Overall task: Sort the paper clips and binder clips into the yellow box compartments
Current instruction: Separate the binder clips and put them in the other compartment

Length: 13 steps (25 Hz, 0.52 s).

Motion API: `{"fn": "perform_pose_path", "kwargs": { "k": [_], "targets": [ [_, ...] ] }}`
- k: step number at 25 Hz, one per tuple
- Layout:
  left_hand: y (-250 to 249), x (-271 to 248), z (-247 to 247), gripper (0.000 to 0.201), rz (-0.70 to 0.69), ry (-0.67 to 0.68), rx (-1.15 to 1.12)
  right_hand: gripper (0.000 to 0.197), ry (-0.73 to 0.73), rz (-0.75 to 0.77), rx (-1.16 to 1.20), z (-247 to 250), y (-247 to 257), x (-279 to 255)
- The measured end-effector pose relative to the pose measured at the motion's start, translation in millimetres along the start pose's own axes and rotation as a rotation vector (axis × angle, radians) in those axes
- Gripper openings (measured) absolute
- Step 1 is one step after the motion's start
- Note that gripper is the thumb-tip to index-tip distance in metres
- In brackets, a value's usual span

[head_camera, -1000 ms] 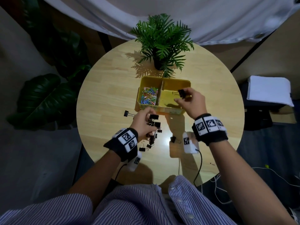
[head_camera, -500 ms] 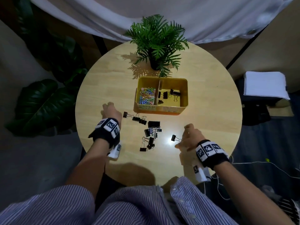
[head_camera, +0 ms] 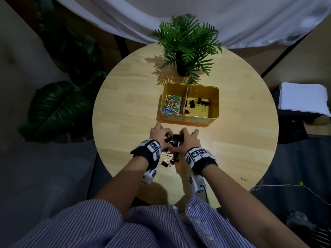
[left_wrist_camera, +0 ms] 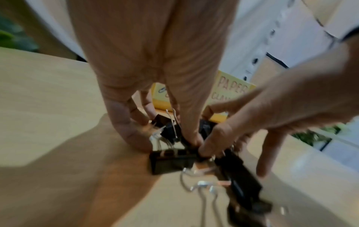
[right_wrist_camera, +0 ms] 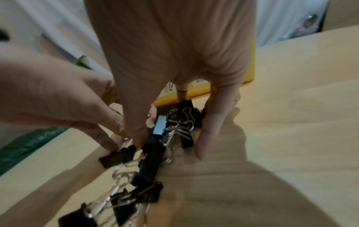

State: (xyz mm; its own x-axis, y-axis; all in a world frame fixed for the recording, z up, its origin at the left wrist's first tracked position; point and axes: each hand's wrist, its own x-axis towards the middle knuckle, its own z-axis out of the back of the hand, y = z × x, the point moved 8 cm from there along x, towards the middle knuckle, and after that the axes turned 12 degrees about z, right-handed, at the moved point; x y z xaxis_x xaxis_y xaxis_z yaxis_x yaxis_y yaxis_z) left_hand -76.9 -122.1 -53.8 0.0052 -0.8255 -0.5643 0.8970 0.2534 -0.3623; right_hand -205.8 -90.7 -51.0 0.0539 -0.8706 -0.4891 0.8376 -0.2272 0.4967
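The yellow box (head_camera: 214, 111) stands mid-table, with coloured paper clips (head_camera: 172, 105) in its left compartment and a few black binder clips (head_camera: 196, 104) in its right one. Just in front of it lies a heap of black binder clips (head_camera: 176, 141). My left hand (head_camera: 165, 138) and right hand (head_camera: 186, 139) meet over that heap, fingers curled round clips from both sides. In the left wrist view my left hand (left_wrist_camera: 167, 138) pinches clips (left_wrist_camera: 172, 160) below the box front (left_wrist_camera: 231, 90). In the right wrist view my right hand (right_wrist_camera: 170, 138) cups clips (right_wrist_camera: 174, 116). A few clips (head_camera: 168, 161) trail towards my wrists.
A potted fern (head_camera: 186, 49) stands behind the box on the round wooden table (head_camera: 125, 104). Large dark leaves (head_camera: 59, 108) hang off the table's left side. A white folded cloth (head_camera: 302, 99) lies off to the right, and cables (head_camera: 279, 186) run on the floor.
Half a second ago my hands were apart at either side of the scattered binder clips. They have now come together and bunched the clips into one heap in front of the box.
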Motion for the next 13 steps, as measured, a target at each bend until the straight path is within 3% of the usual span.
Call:
{"fn": "perform_pose_path", "kwargs": {
  "k": [3, 7, 11, 13],
  "targets": [
    [5.2, -5.3, -2.2, 0.021, -0.065, -0.064, 0.025, 0.060, -0.014, 0.004, 0.051, 3.9, -11.1, 0.5],
    [16.9, -8.6, 4.9, 0.016, -0.087, -0.075, -0.020, 0.047, -0.023, 0.031, 0.103, 18.8, -27.3, 3.9],
    [29.3, -14.3, 21.4, 0.019, 0.073, -0.108, -0.283, 0.049, -0.063, 0.034, 0.029, 31.5, -33.2, -4.3],
    [10.5, -23.5, 24.8, 0.022, 0.073, -0.076, -0.328, 0.054, -0.050, 0.019, -0.045, 33.9, -36.2, -8.5]
  ]
}}
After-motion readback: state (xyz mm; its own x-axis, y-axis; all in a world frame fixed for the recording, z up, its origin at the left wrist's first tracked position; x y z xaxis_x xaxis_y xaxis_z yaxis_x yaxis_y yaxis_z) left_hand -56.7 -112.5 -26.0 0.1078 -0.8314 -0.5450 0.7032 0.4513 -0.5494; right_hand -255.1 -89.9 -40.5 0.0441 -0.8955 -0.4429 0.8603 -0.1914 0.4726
